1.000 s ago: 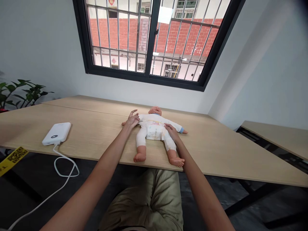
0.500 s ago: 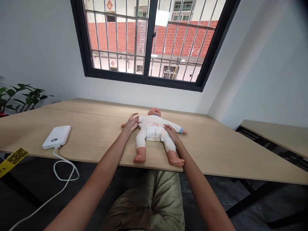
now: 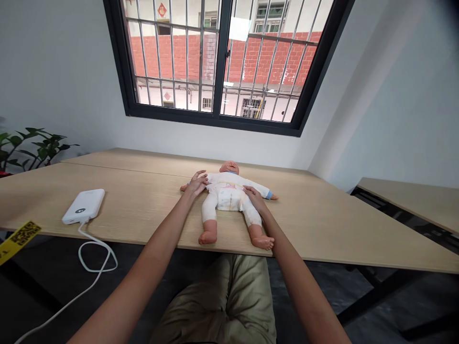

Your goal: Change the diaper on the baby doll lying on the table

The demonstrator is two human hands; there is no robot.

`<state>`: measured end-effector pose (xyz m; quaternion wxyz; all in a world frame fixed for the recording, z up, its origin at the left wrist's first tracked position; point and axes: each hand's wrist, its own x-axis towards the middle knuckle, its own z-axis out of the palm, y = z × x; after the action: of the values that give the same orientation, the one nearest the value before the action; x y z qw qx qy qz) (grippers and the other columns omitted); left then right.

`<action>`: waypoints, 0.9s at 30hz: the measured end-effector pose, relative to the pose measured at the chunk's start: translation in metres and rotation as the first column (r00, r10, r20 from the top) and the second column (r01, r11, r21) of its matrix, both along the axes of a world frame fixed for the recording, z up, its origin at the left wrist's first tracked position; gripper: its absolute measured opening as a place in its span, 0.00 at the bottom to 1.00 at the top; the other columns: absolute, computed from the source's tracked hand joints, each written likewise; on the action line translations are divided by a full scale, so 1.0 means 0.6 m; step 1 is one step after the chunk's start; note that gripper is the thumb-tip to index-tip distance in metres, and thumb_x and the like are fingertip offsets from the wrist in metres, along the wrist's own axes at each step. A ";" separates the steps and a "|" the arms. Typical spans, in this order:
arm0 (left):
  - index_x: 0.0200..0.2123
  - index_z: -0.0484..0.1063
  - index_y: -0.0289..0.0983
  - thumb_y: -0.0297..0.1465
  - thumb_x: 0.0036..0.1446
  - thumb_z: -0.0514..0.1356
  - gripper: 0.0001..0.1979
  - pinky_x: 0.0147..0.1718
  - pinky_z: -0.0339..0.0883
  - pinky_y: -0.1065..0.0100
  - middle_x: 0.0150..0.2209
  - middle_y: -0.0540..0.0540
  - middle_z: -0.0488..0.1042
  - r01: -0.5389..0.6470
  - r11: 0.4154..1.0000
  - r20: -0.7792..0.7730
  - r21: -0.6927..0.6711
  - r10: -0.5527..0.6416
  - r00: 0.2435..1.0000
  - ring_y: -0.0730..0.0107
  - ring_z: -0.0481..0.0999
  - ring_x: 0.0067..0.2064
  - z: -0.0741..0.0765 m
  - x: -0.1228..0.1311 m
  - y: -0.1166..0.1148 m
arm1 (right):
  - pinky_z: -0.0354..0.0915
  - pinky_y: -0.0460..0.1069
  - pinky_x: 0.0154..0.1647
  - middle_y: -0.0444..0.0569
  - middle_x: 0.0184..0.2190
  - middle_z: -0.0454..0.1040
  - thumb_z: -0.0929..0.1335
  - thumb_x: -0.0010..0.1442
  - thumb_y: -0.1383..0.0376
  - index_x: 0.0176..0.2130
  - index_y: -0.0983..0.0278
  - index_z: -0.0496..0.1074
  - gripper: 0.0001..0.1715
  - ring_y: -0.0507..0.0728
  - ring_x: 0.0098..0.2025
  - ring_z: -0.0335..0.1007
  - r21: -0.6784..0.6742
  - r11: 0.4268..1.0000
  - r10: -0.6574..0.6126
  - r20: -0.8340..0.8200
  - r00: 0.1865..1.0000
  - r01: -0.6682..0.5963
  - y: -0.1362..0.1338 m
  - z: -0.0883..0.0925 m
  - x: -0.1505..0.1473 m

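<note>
A baby doll (image 3: pixel 226 197) in a white suit lies on its back on the wooden table (image 3: pixel 322 224), head toward the window, bare feet near the front edge. My left hand (image 3: pixel 196 184) rests with fingers spread on the doll's outstretched arm and shoulder. My right hand (image 3: pixel 253 197) lies on the doll's hip, fingertips touching the suit at the waist. Neither hand is closed around anything that I can see.
A white power bank (image 3: pixel 83 206) lies on the table's left part, its white cable (image 3: pixel 93 253) looping off the front edge. A potted plant (image 3: pixel 28 148) stands at far left. A second table (image 3: pixel 412 203) is at right. A barred window (image 3: pixel 222 57) is ahead.
My hands stay on the doll with almost no movement. The view has tilted slightly upward.
</note>
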<state>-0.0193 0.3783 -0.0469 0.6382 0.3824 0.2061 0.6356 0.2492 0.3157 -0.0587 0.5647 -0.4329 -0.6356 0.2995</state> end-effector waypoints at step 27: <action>0.42 0.65 0.39 0.13 0.30 0.55 0.31 0.24 0.56 0.78 0.29 0.55 0.65 -0.018 0.999 0.018 -0.039 0.019 1.000 0.81 0.64 0.25 0.004 -0.004 -0.010 | 0.61 0.56 0.61 0.54 0.48 0.75 0.69 0.49 0.56 0.35 0.63 0.72 0.15 0.58 0.48 0.71 -0.022 1.000 0.020 -0.049 0.999 -0.021 -0.011 0.012 -0.007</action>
<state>-0.0220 0.3721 -0.0447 0.6416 0.3619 0.2161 0.6409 0.2450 0.3093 -0.0517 0.5723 -0.4251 -0.6226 0.3228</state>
